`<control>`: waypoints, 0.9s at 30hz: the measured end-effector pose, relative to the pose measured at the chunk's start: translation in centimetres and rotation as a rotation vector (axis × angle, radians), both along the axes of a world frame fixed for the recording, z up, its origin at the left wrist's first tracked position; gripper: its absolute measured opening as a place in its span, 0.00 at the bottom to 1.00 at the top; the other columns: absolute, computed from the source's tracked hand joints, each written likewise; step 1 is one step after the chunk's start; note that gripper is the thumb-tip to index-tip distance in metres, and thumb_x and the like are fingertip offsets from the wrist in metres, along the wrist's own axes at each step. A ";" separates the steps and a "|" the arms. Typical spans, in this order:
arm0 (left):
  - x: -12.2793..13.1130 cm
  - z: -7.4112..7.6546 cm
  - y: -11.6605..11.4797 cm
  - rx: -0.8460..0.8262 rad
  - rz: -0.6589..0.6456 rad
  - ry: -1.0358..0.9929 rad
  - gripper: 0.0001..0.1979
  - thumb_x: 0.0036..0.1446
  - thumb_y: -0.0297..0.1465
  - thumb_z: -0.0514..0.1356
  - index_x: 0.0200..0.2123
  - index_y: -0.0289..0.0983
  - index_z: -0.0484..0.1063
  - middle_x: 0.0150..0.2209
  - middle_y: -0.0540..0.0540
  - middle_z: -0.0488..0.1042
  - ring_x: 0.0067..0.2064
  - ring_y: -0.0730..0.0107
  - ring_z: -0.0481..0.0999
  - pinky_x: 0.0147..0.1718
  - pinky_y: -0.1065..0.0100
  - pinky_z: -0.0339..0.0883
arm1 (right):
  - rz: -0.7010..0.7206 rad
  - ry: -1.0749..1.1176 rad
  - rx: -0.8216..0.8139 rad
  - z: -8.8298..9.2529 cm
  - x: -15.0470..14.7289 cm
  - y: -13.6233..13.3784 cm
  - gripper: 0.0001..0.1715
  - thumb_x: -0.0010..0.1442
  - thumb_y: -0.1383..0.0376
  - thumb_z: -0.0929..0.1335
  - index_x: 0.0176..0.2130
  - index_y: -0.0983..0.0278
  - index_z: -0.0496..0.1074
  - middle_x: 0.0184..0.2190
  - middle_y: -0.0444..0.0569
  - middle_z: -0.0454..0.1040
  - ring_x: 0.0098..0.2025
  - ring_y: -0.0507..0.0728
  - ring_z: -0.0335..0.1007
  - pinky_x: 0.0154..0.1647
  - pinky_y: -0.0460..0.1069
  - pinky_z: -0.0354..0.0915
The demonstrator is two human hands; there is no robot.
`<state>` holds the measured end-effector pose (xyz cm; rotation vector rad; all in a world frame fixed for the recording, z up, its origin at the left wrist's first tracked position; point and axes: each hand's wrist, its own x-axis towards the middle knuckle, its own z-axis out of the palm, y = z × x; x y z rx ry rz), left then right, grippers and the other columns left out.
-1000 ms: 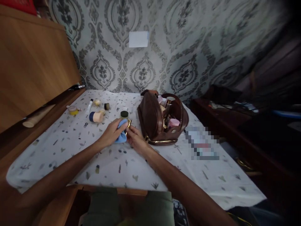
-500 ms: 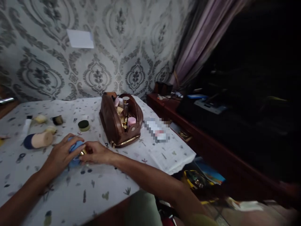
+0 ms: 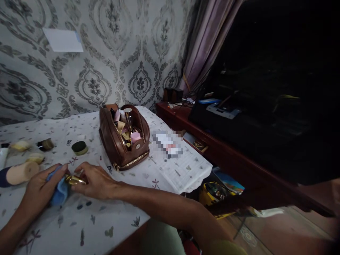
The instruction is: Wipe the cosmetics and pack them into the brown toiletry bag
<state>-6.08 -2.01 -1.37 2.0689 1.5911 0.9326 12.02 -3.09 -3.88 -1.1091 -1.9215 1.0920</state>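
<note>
My left hand [image 3: 44, 189] is closed around a blue cloth [image 3: 60, 193]. Against that cloth lies one end of a small shiny gold tube [image 3: 75, 180], which looks like a cosmetic container; its exact kind is not clear. The fingers of my right hand [image 3: 94, 180] pinch the tube's other end. Behind my right hand stands an open brown cosmetic bag [image 3: 107, 141] with a pink-lidded jar [image 3: 135, 137], a silver-capped bottle [image 3: 128, 118] and several other items inside. A round dark-lidded jar [image 3: 79, 148] sits between the bag and my left hand.
On the patterned tablecloth [image 3: 111, 219], a beige and navy bottle [image 3: 21, 173] lies left, near a dark jar [image 3: 45, 144] and pale yellow items [image 3: 20, 145]. A blurred-out object [image 3: 168, 144] lies right of the bag. A dark red desk [image 3: 202, 132] stands beyond.
The view has swung to the right. My hands have moved slightly apart, and more of the gold tube shows between the cloth and my right fingers. The bag has stayed in place.
</note>
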 end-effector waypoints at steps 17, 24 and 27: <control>0.0 -0.1 0.7 -0.088 0.168 -0.112 0.22 0.47 0.54 0.56 0.26 0.40 0.70 0.24 0.51 0.72 0.28 0.65 0.69 0.26 0.69 0.64 | -0.139 0.244 -0.177 0.0 -0.4 -0.1 0.27 0.46 0.59 0.81 0.42 0.59 0.69 0.26 0.35 0.67 0.29 0.49 0.66 0.28 0.42 0.60; 0.0 -0.2 0.6 -0.062 0.166 -0.121 0.19 0.46 0.50 0.56 0.23 0.40 0.69 0.23 0.52 0.71 0.28 0.65 0.69 0.27 0.69 0.64 | -0.026 0.457 -0.482 0.2 -0.5 0.0 0.13 0.61 0.59 0.72 0.35 0.61 0.66 0.19 0.35 0.68 0.18 0.46 0.62 0.21 0.40 0.58; 0.2 0.1 0.5 -0.059 0.183 -0.126 0.19 0.43 0.50 0.57 0.25 0.40 0.71 0.27 0.51 0.75 0.32 0.63 0.72 0.32 0.69 0.66 | 0.033 0.578 -0.657 0.7 -0.7 0.1 0.13 0.67 0.62 0.67 0.31 0.62 0.63 0.21 0.37 0.70 0.18 0.46 0.66 0.21 0.40 0.58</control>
